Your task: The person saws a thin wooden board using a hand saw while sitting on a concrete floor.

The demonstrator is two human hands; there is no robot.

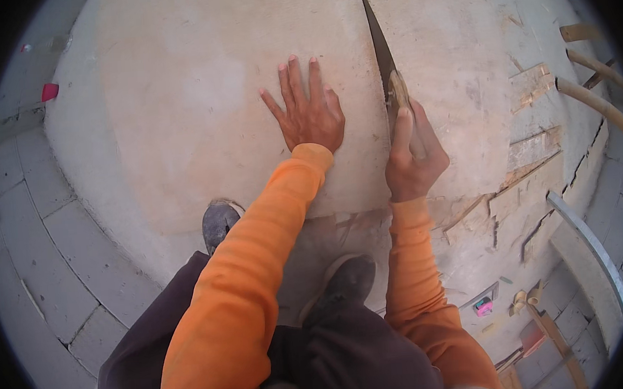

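Note:
A large pale wooden board (192, 116) lies flat in front of me and takes up most of the view. Pressed down on it with spread fingers is my left hand (312, 119), which holds nothing. My right hand (414, 152) grips the wooden handle of a hand saw (379, 40). The saw's dark, tapering blade points away from me and lies along a narrow cut line in the board. Its handle is partly hidden by my fingers.
My shoes (220, 221) stand near the board's close edge. Wood scraps (533, 149) lie on the right, beside several round poles (595, 102). A curved, pale-edged panel (589, 249) leans at the lower right. Grey paving (51, 246) runs along the left, near a small red object (50, 91).

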